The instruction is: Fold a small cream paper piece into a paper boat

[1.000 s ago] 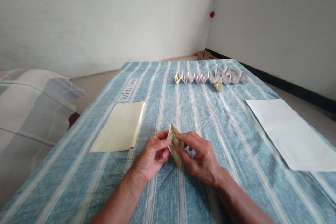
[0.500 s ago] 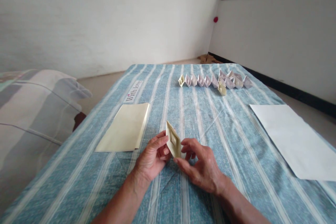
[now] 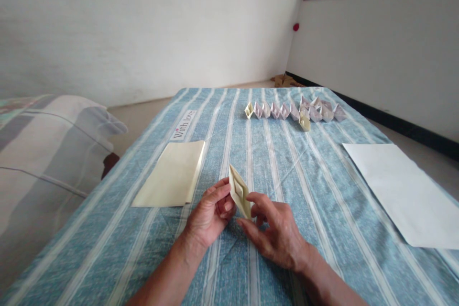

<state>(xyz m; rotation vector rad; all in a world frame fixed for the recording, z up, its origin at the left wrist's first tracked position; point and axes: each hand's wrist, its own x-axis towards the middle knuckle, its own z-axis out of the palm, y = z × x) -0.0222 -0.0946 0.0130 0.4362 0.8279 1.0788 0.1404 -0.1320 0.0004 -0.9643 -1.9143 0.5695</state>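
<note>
A pale yellow folded paper boat [image 3: 239, 192] is held tilted above the cloth, its hollow side facing me. My left hand [image 3: 214, 210] is closed on its left side, thumb in front and fingers behind. At the boat's lower right side is my right hand [image 3: 274, 227], with curled fingers against the edge and the thumb just below the lower tip. Part of the boat's right side is hidden by those fingers. Farther back stand several white paper boats [image 3: 284, 111] in a row, with a yellow paper boat [image 3: 249, 110] at the left end and another yellow boat [image 3: 304, 122] in front.
Yellow paper sheets [image 3: 170, 174] lie left of my hands, and white sheets [image 3: 401, 193] lie at the right. A "With love" label [image 3: 184, 125] is on the striped blue cloth [image 3: 287, 162]. Bedding [image 3: 53, 153] stands beyond the left edge.
My right thumb has come slightly away from the boat's lower tip. The boat has turned a little in my left hand. The view has shifted slightly.
</note>
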